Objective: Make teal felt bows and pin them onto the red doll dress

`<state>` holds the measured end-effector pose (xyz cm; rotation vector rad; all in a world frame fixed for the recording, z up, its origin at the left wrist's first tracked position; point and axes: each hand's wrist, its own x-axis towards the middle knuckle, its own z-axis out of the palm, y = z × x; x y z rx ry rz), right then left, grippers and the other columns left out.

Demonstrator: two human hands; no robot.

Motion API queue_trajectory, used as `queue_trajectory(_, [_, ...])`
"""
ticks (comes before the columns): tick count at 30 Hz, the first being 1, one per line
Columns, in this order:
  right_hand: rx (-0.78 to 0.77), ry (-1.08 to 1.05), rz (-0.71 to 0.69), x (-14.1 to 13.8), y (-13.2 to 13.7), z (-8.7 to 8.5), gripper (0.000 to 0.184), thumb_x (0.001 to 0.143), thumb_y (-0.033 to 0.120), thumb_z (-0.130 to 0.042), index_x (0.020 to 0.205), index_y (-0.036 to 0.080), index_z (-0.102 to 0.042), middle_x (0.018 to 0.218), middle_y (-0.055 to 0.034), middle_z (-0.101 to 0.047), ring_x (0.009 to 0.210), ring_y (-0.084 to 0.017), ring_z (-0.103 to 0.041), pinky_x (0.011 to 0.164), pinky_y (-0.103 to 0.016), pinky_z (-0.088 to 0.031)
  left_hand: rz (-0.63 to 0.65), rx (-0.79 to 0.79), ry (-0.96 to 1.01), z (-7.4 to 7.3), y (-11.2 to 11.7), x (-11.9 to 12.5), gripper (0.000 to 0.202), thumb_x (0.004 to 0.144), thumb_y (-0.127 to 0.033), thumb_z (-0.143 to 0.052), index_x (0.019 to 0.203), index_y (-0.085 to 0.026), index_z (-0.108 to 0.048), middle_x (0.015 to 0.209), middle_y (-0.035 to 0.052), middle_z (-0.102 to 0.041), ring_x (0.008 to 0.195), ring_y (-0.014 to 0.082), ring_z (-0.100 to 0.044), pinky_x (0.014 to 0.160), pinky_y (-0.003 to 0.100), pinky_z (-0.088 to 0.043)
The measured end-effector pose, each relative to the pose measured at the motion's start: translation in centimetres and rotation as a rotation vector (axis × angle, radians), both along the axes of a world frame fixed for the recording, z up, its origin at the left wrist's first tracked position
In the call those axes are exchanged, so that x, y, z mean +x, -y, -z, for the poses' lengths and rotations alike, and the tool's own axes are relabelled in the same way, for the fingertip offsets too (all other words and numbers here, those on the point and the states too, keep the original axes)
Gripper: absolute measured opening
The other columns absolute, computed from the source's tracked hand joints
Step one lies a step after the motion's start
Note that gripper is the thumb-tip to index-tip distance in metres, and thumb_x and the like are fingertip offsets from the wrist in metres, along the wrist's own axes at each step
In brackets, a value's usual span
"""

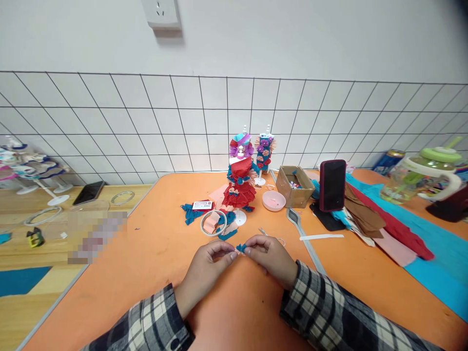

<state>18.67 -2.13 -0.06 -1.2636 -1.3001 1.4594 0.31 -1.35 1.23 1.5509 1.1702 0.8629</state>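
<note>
A small gathered piece of teal crepe paper [241, 248] is pinched between my two hands above the orange table. My left hand [210, 261] holds its left end between thumb and fingertips. At the other end, the fingers of my right hand [273, 258] are closed on it. Just beyond them stands a miniature dress form in a red and teal paper dress [239, 183], on a white round base [240, 218]. A pair of scissors [281, 241], partly hidden, lies by my right hand. A pale tape roll [224, 216] rests among teal and pink paper scraps [190, 213].
Behind stands another decorated dress form [265, 151]. To the right are a pink bowl [274, 201], a cardboard box [295, 192], an upright phone [332, 185], a grey strap-like strip [307, 239], crepe paper sheets [387, 209] and a lidded jug [409, 180]. A wooden table [109, 195] adjoins on the left.
</note>
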Motion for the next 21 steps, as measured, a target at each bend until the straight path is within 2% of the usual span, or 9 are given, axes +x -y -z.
queue_trajectory(4, [0.151, 0.097, 0.073, -0.1, -0.2, 0.5, 0.024, 0.071, 0.039, -0.066, 0.075, 0.016, -0.063, 0.057, 0.0034, -0.051, 0.049, -0.008, -0.04, 0.046, -0.021, -0.031, -0.009, 0.0, 0.033, 0.2, 0.0, 0.1, 0.034, 0.073, -0.038, -0.069, 0.097, -0.014, -0.067, 0.087, 0.0081, -0.07, 0.081, 0.0207, -0.064, 0.076, 0.032, -0.05])
queue_trajectory(10, [0.18, 0.139, 0.024, -0.8, 0.0, 1.6, 0.018, 0.077, 0.035, -0.061, 0.08, 0.017, -0.063, 0.06, 0.0025, -0.053, 0.053, -0.01, -0.044, 0.05, -0.022, -0.034, 0.023, -0.057, 0.051, 0.8, 0.2, 0.5, 0.026, 0.071, -0.04, -0.071, 0.074, -0.014, -0.066, 0.073, 0.0043, -0.068, 0.071, 0.0181, -0.062, 0.069, 0.028, -0.048])
queue_trajectory(13, [0.222, 0.175, 0.002, -0.8, 0.1, 1.8, 0.015, 0.081, 0.032, -0.058, 0.082, 0.018, -0.061, 0.064, 0.0019, -0.056, 0.057, -0.011, -0.047, 0.053, -0.022, -0.037, 0.035, -0.079, 0.061, 0.9, 0.1, 0.5, 0.026, 0.07, -0.04, -0.071, 0.075, -0.015, -0.07, 0.074, 0.0048, -0.07, 0.072, 0.0185, -0.062, 0.071, 0.028, -0.048])
queue_trajectory(17, [0.293, 0.261, 0.008, -0.6, 0.2, 1.2, 0.012, 0.082, 0.029, -0.056, 0.082, 0.018, -0.06, 0.063, 0.0031, -0.055, 0.056, -0.01, -0.048, 0.052, -0.021, -0.037, 0.097, -0.084, 0.05, 0.6, 0.0, 0.3, 0.027, 0.072, -0.04, -0.07, 0.078, -0.014, -0.073, 0.081, 0.007, -0.072, 0.078, 0.0204, -0.063, 0.074, 0.029, -0.048])
queue_trajectory(21, [0.217, 0.18, 0.004, -0.6, 0.4, 0.4, 0.023, 0.08, 0.035, -0.058, 0.094, 0.017, -0.06, 0.078, 0.0007, -0.06, 0.047, -0.006, -0.044, 0.044, -0.02, -0.033, 0.076, -0.085, 0.06, 0.4, 0.0, 0.2, 0.025, 0.072, -0.04, -0.07, 0.077, -0.015, -0.073, 0.079, 0.0059, -0.072, 0.076, 0.0199, -0.063, 0.074, 0.029, -0.048])
